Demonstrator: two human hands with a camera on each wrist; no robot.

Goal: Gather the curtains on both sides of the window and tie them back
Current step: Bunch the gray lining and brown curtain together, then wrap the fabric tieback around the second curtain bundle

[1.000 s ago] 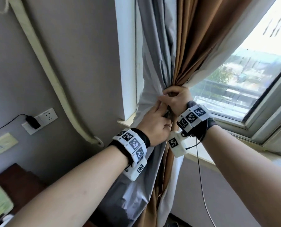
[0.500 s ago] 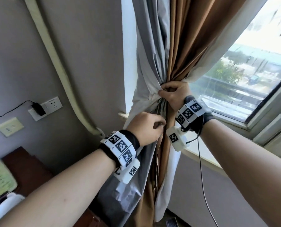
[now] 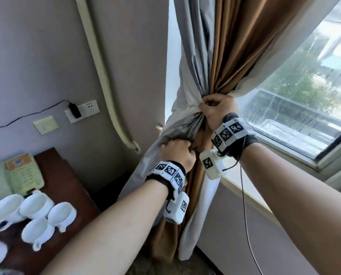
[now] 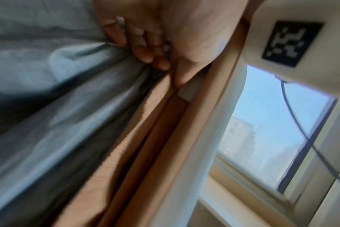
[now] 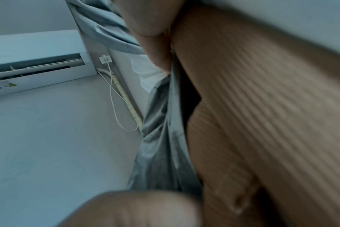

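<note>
The left-side curtain (image 3: pixel 223 56), brown cloth with a grey lining and a white sheer, hangs bunched beside the window (image 3: pixel 296 92). My right hand (image 3: pixel 217 110) grips the bunch at its waist, fingers curled round it. Lower down, my left hand (image 3: pixel 177 151) clutches the grey lining (image 3: pixel 143 155) and the brown folds. In the left wrist view the left fingers (image 4: pixel 144 46) curl into the grey cloth (image 4: pixel 58 92) next to the brown folds (image 4: pixel 145 138). The right wrist view shows brown ribbed cloth (image 5: pixel 262 107) pressed against my fingers (image 5: pixel 151 30). No tie-back is visible.
A dark wooden table (image 3: pixel 62 185) at lower left carries several white cups (image 3: pixel 36 213) and a green telephone (image 3: pixel 16 175). A wall socket with a charger (image 3: pixel 82 112) and a beige pipe (image 3: pixel 104 72) are on the wall. The sill (image 3: pixel 255 207) runs at right.
My left hand has dropped from beside the right hand to a lower hold on the lining. The right hand keeps its grip. The view has tilted down, revealing the table.
</note>
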